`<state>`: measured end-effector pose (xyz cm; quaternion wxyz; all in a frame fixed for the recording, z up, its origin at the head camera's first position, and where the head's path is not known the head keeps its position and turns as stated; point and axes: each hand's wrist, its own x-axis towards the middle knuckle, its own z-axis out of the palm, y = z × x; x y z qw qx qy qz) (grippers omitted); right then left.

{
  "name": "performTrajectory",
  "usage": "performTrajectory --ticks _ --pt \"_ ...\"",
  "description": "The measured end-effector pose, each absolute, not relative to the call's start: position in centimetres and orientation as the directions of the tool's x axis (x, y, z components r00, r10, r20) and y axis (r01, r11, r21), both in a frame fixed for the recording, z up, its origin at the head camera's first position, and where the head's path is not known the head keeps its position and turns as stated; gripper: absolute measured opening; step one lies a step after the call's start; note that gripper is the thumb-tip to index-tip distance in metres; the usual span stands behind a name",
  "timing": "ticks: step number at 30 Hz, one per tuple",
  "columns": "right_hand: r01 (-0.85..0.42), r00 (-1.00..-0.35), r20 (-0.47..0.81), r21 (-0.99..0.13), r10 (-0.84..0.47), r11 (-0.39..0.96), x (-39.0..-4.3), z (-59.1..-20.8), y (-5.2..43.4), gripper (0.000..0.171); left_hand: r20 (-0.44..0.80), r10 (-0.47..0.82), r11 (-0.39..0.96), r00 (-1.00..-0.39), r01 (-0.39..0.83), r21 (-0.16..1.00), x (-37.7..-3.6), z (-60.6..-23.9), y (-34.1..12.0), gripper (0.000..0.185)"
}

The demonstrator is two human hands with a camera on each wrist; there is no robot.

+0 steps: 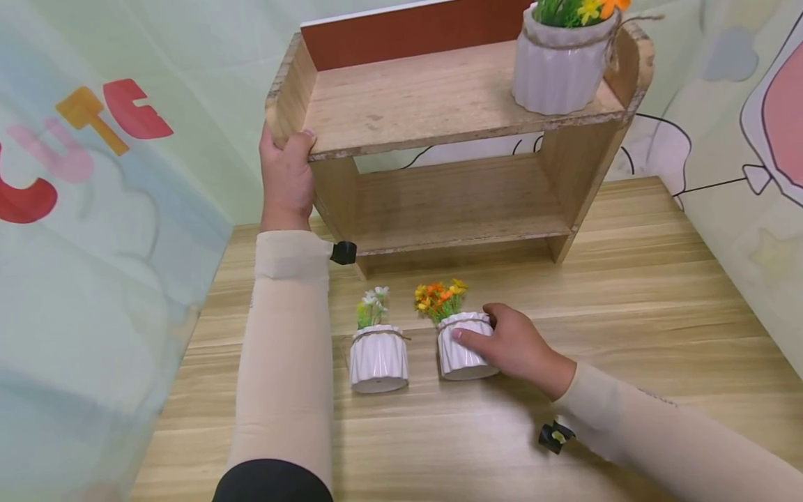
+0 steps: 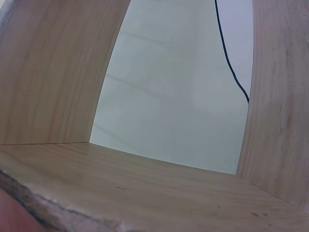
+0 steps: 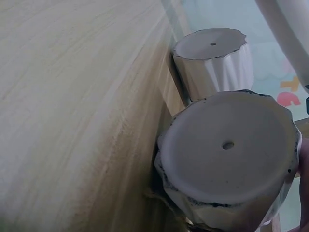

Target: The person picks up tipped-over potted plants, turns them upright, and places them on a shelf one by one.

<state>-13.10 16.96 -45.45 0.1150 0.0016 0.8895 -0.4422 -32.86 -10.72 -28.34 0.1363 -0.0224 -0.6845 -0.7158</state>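
My left hand (image 1: 287,178) grips the left side of a wooden shelf (image 1: 401,94), thumb over the upper board's front corner. In the left wrist view the shelf's inner boards (image 2: 43,72) fill most of the picture. My right hand (image 1: 523,348) holds a white fluted flowerpot (image 1: 461,357) with orange and yellow flowers, thumb on its near side and fingers around the far side. That pot lies tipped over, its round base (image 3: 227,164) with a small hole facing the right wrist camera. To its left, a similar white pot (image 1: 378,361) with white flowers also lies on its side.
Another white pot (image 1: 558,73) with twine and orange and yellow flowers stands upright at the right end of the shelf's top board. The shelf stands on a wood-grain table (image 1: 439,446). Printed curtains (image 1: 94,279) hang close on both sides and behind.
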Motion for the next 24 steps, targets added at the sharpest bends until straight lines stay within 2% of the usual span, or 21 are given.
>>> performTrajectory --ticks 24 --pt "0.133 -0.987 -0.160 -0.833 -0.004 0.536 -12.52 -46.17 16.44 0.083 0.242 -0.164 -0.044 -0.956 0.252 0.967 -32.90 -28.38 -10.60 0.065"
